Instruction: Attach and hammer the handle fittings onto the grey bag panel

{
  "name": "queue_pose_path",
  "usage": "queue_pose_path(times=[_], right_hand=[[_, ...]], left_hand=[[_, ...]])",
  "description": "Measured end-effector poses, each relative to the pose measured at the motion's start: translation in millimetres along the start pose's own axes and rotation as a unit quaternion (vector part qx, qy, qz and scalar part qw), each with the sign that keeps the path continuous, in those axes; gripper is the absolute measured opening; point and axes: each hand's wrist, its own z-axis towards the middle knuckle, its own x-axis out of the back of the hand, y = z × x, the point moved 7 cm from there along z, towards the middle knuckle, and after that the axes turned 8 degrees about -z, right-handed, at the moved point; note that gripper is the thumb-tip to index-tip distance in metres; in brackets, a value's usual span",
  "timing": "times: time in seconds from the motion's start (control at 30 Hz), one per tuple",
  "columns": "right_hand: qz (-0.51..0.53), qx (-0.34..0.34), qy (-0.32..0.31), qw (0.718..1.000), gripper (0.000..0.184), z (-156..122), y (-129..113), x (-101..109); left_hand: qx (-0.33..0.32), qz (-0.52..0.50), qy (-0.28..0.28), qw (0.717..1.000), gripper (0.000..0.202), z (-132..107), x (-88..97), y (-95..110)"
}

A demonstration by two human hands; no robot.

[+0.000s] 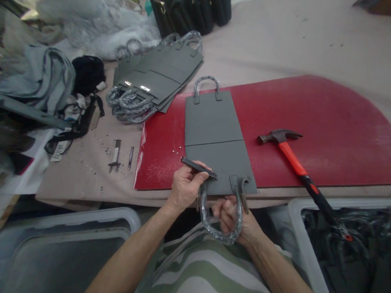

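A grey bag panel point(214, 121) lies on the red mat, a crease across it and a plastic-wrapped handle point(208, 79) at its far end. Another wrapped handle point(221, 236) loops off the near edge towards my body. My left hand point(186, 188) pinches a dark flat bar point(197, 166) between thumb and fingers, just above the panel's near left part. Under the near handle, my right hand point(240, 223) is closed with its fingers curled; the handle crosses in front and hides what they hold. A brass-coloured piece point(244, 204) shows beside it.
A claw hammer point(291, 157) rests on the red mat point(318, 119), its grip overhanging the right bin point(297, 216). Stacked grey panels point(153, 74) lie at back left. Small tools point(115, 156) and bits are left of the mat. Another bin point(127, 215) stands front left.
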Motion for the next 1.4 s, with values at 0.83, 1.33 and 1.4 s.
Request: queue_pose_path(times=[0.83,1.33,1.4], right_hand=[[0.052,0.130,0.140,0.980,0.037,21,-13,-7],[0.020,0.125,0.133,0.983,0.042,22,-14,-8],[0.011,0.129,0.141,0.981,0.044,22,-15,-7]], left_hand=[[0.024,-0.038,-0.005,0.999,0.015,-3,0.0,12],[-0.103,0.132,-0.022,0.986,0.010,-10,-7.0,29],[-0.140,0.153,-0.032,0.978,0.010,-12,-10.5,33]])
